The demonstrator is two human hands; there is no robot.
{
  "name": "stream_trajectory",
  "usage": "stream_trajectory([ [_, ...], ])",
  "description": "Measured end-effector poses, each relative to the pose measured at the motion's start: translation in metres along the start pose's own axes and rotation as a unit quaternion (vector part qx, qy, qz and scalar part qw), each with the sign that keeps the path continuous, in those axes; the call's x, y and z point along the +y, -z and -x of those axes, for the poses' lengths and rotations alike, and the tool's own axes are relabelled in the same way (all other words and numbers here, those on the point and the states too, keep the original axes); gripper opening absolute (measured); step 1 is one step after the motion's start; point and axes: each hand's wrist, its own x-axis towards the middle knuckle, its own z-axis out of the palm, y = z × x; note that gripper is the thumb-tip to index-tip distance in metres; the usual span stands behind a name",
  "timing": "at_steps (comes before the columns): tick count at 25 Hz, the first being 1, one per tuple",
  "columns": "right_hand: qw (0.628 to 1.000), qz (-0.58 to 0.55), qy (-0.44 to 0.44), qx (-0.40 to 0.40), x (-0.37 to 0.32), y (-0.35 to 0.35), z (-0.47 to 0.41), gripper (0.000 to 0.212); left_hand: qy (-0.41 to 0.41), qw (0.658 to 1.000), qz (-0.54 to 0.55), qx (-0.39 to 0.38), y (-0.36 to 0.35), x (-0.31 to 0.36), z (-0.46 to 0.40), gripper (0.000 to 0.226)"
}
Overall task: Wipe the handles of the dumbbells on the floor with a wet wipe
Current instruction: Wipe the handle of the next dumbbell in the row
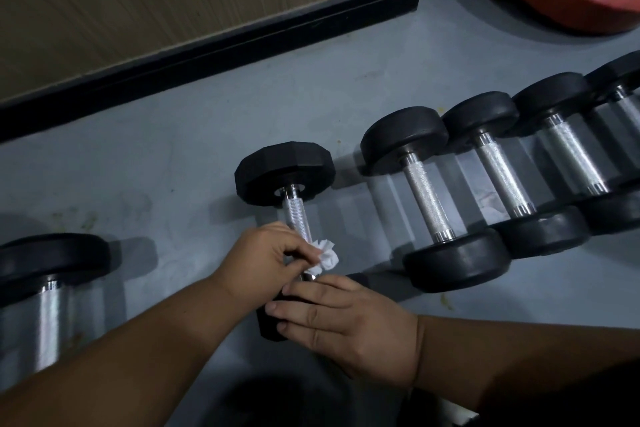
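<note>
Reaching in from the lower left, the left hand (268, 255) pinches a wipe (325, 255) against the near end of the dumbbell (287, 177) handle (296, 217); the right hand (349, 317) rests flat, fingers straight, on its near head.

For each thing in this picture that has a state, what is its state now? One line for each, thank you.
Left hand: pinches the wet wipe.
Right hand: fingers straight, resting on the near head of the dumbbell.
Wet wipe: crumpled, against the handle.
Dumbbell: lying on the floor, being wiped.
Row of dumbbells: lying side by side, untouched.
</note>
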Motion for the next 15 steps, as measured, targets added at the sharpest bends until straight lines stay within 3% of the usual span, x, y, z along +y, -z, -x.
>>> stream_trajectory([
  [4, 1.0, -0.013, 0.008, 0.003, 0.004, 0.004, 0.0, 0.032, -0.104, 0.992, -0.038, -0.055, 0.006, 0.002, -0.007, 0.004],
  [6, 1.0, -0.013, 0.015, -0.001, 0.008, 0.006, -0.001, 0.033, -0.151, 0.983, -0.075, -0.072, 0.013, 0.002, -0.019, 0.013],
  [9, 1.0, -0.02, 0.014, -0.003, 0.007, 0.006, -0.003, 0.032, -0.116, 0.987, -0.112, -0.014, 0.023, -0.009, -0.046, 0.02],
  [11, 1.0, -0.027, 0.014, -0.004, 0.007, 0.007, -0.003, 0.032, -0.077, 0.989, -0.119, 0.027, 0.019, -0.012, -0.053, 0.01],
  [15, 0.999, -0.029, 0.013, -0.013, 0.01, 0.009, 0.0, 0.034, -0.007, 0.995, -0.06, 0.081, 0.01, -0.008, -0.041, 0.019],
])
